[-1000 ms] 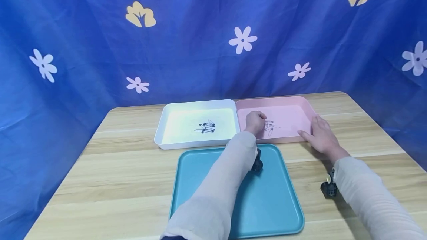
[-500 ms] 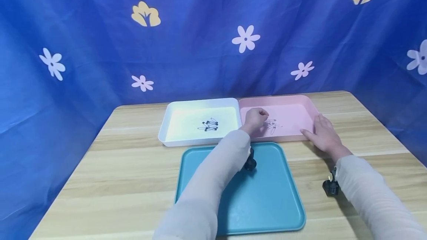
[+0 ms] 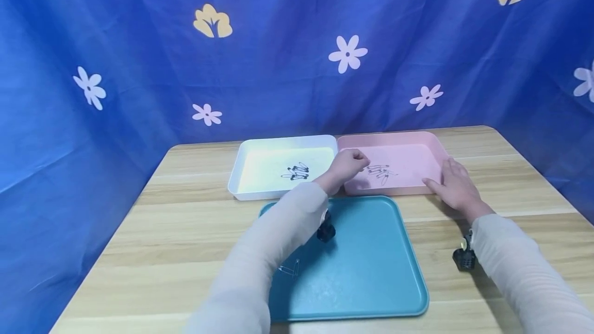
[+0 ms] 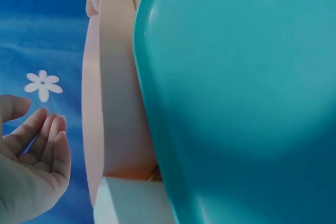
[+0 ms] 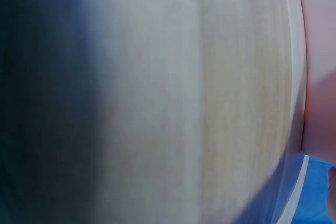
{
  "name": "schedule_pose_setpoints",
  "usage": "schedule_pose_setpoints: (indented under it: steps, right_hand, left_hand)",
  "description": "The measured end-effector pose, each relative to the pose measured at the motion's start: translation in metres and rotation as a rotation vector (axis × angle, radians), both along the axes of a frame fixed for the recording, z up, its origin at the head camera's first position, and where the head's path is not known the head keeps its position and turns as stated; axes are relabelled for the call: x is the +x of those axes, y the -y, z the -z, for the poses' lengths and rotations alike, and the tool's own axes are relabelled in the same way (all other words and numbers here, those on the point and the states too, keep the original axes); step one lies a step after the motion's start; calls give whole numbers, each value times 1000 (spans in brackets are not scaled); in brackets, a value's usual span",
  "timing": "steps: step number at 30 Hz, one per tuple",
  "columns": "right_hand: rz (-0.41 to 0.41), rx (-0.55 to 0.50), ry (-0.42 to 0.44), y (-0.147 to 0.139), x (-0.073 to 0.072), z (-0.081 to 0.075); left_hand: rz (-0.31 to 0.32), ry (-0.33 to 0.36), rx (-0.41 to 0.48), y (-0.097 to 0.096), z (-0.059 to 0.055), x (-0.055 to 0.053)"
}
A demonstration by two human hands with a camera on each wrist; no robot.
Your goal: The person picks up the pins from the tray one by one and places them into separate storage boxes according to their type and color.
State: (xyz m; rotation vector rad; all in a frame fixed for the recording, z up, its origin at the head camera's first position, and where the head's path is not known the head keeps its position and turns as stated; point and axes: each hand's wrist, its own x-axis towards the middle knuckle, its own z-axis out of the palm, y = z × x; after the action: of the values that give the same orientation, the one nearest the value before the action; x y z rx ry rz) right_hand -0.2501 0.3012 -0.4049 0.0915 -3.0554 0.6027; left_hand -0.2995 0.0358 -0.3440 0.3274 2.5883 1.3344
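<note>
My left hand (image 3: 347,165) hovers over the left end of the pink tray (image 3: 417,189), beside the white tray. In the left wrist view, the left hand's fingers (image 4: 44,148) are loosely bent and the thumb stands apart, with nothing seen between them. Under and right of it lie several silvery safety pins (image 3: 381,172) in the pink tray. My right hand (image 3: 457,187) rests against that tray's front right corner, fingers along the right side and thumb at the front. Dark safety pins (image 3: 298,170) lie in the white tray (image 3: 260,195). A safety pin (image 3: 290,270) lies on the teal tray.
The teal tray (image 3: 362,272) lies in front of the two smaller trays, partly under my left forearm. All stand on a wooden table (image 3: 185,231). A blue flowered curtain (image 3: 278,81) hangs behind. Black wrist cameras hang below both sleeves.
My left hand has drawn back leftward from the silvery pins and its forearm has swung left, uncovering the pin on the teal tray. The head view has shifted slightly; the right hand stays put.
</note>
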Motion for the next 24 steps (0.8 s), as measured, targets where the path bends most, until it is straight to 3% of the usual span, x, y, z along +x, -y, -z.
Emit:
schedule_pose_setpoints:
  steps: [7, 13, 17, 24]
  right_hand:
    - [0, 1, 11, 0, 0, 1]
    - [-4, 4, 6, 0, 1, 1]
    - [-8, 5, 4, 0, 1, 1]
    - [-4, 3, 20, 1, 2, 0]
  left_hand:
    - [66, 0, -5, 21, -10, 16]
    - [136, 13, -71, 43, -20, 32]
    - [165, 44, -67, 58, -24, 42]
    - [214, 39, -50, 88, -25, 58]
